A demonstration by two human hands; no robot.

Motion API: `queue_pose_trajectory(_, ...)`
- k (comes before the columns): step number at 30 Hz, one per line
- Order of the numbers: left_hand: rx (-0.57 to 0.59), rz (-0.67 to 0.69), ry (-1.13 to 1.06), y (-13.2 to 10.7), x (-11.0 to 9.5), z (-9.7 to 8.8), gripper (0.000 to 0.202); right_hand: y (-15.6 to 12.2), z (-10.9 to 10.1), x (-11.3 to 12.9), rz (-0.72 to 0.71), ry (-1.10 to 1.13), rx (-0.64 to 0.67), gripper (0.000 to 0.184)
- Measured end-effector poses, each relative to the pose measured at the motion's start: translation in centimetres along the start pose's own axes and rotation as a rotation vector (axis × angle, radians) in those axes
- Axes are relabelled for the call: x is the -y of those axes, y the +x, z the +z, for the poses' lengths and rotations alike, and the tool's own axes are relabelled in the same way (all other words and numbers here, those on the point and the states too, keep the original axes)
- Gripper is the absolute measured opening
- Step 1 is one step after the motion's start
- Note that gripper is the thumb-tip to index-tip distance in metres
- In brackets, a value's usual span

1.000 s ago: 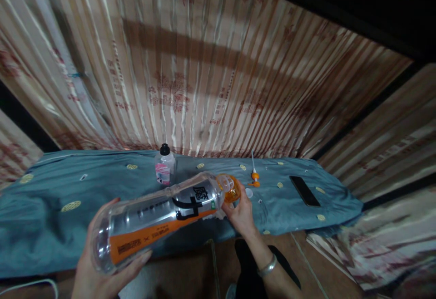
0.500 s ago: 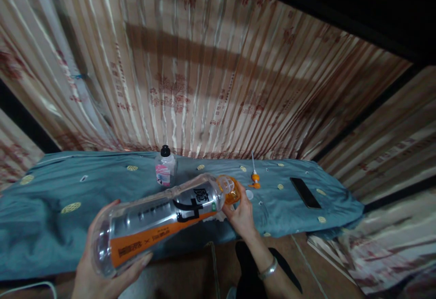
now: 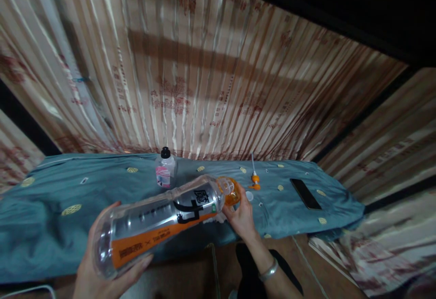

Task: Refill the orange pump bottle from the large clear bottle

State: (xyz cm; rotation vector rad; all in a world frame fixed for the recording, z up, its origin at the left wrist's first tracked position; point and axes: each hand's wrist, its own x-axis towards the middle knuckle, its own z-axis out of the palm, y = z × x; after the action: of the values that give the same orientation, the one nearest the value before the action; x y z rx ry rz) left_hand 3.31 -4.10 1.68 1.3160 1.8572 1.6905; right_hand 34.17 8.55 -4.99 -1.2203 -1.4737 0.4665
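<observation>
Left hand (image 3: 87, 269): cupped the tilted clear bottle (image 3: 160, 226)
Right hand (image 3: 242, 217): clasped the orange container (image 3: 235, 193)
Pour: apparent step; next move seemed to need a steady tilt

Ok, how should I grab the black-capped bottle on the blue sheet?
Grip the black-capped bottle round its body below the cap, probably from the left: it stands upright, the curtain behind it, and the bigger bottle you're holding crosses in front.

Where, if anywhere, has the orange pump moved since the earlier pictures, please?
No: the orange pump lies in the same place on the blue sheet, judged against the yellow print to its right.
</observation>
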Motion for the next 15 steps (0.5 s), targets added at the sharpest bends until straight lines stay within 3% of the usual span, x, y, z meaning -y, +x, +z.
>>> queue_pose_trajectory(4, -0.002, -0.005, -0.027, -0.1, -0.1, 0.1, 0.119, 0.0, 0.1, -0.2, -0.002, -0.014, -0.015, 0.076)
queue_pose_trajectory(10, 0.022, 0.117, 0.02, 0.5, 1.4, -0.3, 0.108, 0.2, 0.1, -0.4, 0.0, -0.021, -0.027, 0.077)
queue_pose_trajectory(15, 0.022, 0.022, -0.022, 0.7, 2.1, -0.4, 0.106, 0.3, 0.1, -0.2, 0.002, -0.015, -0.031, 0.075)
